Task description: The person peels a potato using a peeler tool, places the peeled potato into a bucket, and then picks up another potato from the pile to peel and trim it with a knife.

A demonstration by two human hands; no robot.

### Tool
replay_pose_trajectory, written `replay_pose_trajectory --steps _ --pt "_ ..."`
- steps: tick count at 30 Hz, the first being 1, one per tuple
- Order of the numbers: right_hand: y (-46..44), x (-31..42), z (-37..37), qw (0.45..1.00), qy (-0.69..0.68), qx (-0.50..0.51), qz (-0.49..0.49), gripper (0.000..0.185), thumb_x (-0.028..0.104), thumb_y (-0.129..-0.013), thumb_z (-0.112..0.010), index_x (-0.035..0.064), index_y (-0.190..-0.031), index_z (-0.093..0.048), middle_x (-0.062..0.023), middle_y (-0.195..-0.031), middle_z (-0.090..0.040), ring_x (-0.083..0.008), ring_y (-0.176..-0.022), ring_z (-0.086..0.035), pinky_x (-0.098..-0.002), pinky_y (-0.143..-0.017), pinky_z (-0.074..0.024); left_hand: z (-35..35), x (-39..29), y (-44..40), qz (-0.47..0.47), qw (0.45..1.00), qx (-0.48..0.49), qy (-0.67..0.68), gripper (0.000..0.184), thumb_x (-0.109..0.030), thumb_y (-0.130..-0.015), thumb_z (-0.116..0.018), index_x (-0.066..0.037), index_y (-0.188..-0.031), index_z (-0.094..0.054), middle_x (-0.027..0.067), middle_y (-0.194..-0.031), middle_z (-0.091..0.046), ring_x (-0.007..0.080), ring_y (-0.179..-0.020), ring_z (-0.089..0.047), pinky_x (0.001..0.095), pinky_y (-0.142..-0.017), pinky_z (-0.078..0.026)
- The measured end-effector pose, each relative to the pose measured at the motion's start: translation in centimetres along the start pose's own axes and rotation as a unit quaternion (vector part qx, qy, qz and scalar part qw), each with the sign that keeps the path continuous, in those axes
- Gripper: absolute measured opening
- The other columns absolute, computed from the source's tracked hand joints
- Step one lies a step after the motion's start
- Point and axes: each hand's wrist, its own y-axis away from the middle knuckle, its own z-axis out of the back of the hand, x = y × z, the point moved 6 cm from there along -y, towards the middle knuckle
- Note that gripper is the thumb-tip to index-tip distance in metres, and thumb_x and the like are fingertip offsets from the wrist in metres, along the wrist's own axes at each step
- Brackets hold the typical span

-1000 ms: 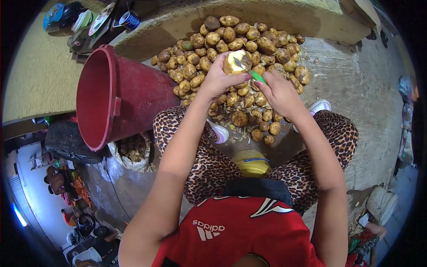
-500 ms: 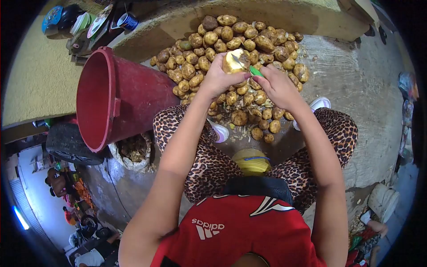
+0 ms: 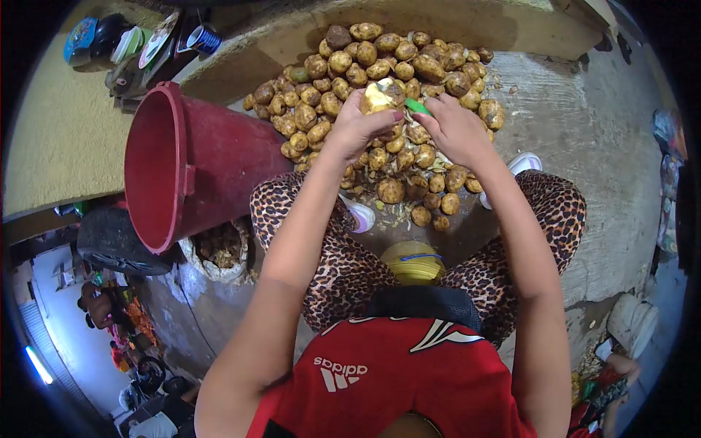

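My left hand (image 3: pixel 356 131) is closed around a partly peeled potato (image 3: pixel 382 96), its bared flesh pale yellow and some brown skin still on it. In my right hand (image 3: pixel 458 131) is a small knife with a green handle (image 3: pixel 418 107). The knife's handle sits just right of the potato; I cannot make out its blade clearly. Beneath both hands lies a heap of unpeeled potatoes (image 3: pixel 391 191), brown and yellowish, with peelings scattered among them.
A large red bucket (image 3: pixel 219 157) leans on its side at the left. Below it stands a white sack (image 3: pixel 217 252) of peelings, near a dark tyre (image 3: pixel 117 237). A yellow container (image 3: pixel 412 264) is between my legs. A low wall (image 3: pixel 504 29) runs behind the heap. Other people appear at the edges.
The green-handled knife has drawn away from the potato, and its blade no longer shows across the pale flesh. My right hand has shifted slightly right and down. The left hand keeps its hold.
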Motion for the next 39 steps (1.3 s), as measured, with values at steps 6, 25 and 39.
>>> replay_pose_trajectory --steps 6,25,39 --pt "-0.4 -0.7 -2.0 0.993 -0.122 0.005 0.000 0.039 0.035 -0.090 -0.039 -0.0009 -0.084 -0.051 -0.0199 -0.077 -0.052 -0.0366 -0.077 -0.051 -0.0440 -0.070 -0.0402 -0.3 -1.7 0.4 -0.175 0.924 -0.122 -0.317 0.069 -0.013 -0.063 -0.076 0.003 -0.115 -0.034 0.0111 -0.102 -0.052 0.0162 -0.090 -0.055 0.0281 -0.077 -0.047" --pt "2.2 1.2 -0.5 0.981 -0.174 0.084 -0.012 0.044 0.039 -0.089 -0.041 -0.0023 -0.082 -0.052 -0.0209 -0.078 -0.052 -0.0376 -0.076 -0.052 -0.0428 -0.070 -0.0408 1.4 -2.7 2.2 -0.128 0.956 -0.031 -0.263 0.085 -0.018 -0.051 -0.082 -0.002 -0.117 -0.032 0.0121 -0.110 -0.047 0.0177 -0.102 -0.048 0.0308 -0.089 -0.041" --pt "3.8 3.3 -0.1 0.992 -0.033 0.099 0.064 0.037 0.039 -0.088 -0.042 0.0032 -0.084 -0.050 -0.0176 -0.084 -0.049 -0.0363 -0.075 -0.053 -0.0468 -0.065 -0.0422 0.7 -1.3 4.8 -0.102 0.961 0.036 -0.254 0.083 -0.013 -0.051 -0.083 -0.003 -0.118 -0.035 0.0087 -0.109 -0.049 0.0152 -0.101 -0.048 0.0294 -0.089 -0.040"
